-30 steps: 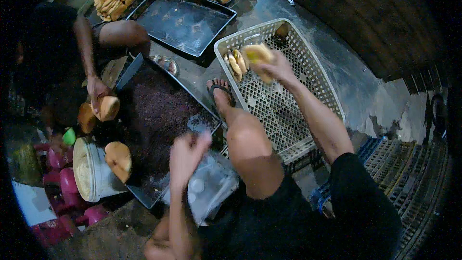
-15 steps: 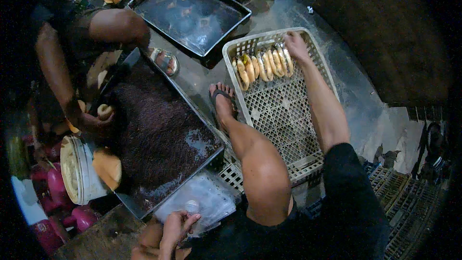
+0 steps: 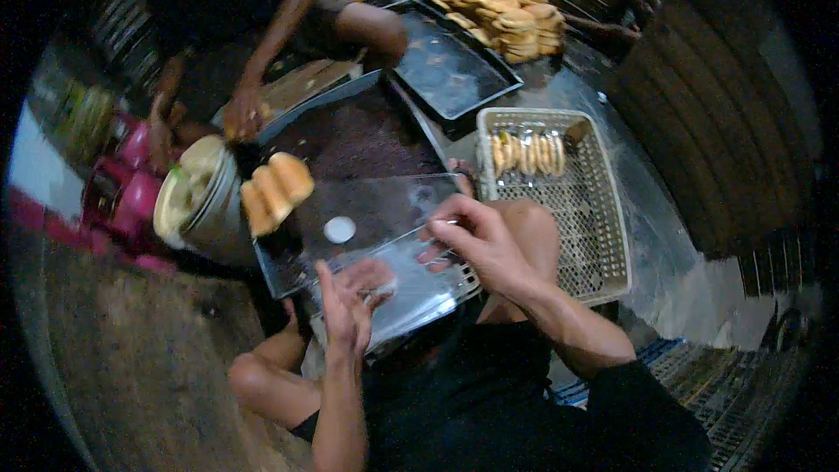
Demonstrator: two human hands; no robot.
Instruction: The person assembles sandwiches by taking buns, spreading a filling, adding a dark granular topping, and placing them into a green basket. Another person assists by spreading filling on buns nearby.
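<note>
My right hand [image 3: 479, 240] pinches the edge of a clear plastic bag [image 3: 384, 205] with a round white spot [image 3: 339, 229] on it. The bag is spread over the near part of a large metal tray [image 3: 278, 282] holding a dark brown crumbly mass [image 3: 350, 135]. My left hand [image 3: 348, 310] is open beside the bag's lower edge, fingers stretched, partly seen through plastic. Beneath both hands lies a stack of clear plastic bags [image 3: 419, 301]. Joined golden bread rolls [image 3: 278, 192] rest at the tray's left edge.
A cream plastic crate [image 3: 616, 236] at right holds a row of filled rolls [image 3: 529, 155]. Behind stand a black baking tray [image 3: 454, 65] and heaped buns [image 3: 507, 9]. A co-worker's hand [image 3: 246, 115] is at the tray's far left, near a white bucket [image 3: 223, 210].
My right hand has come back from the rolls in the crate and now grips a bag. My left hand has spread its fingers. The view has shifted, and joined rolls now show at the tray's edge.
</note>
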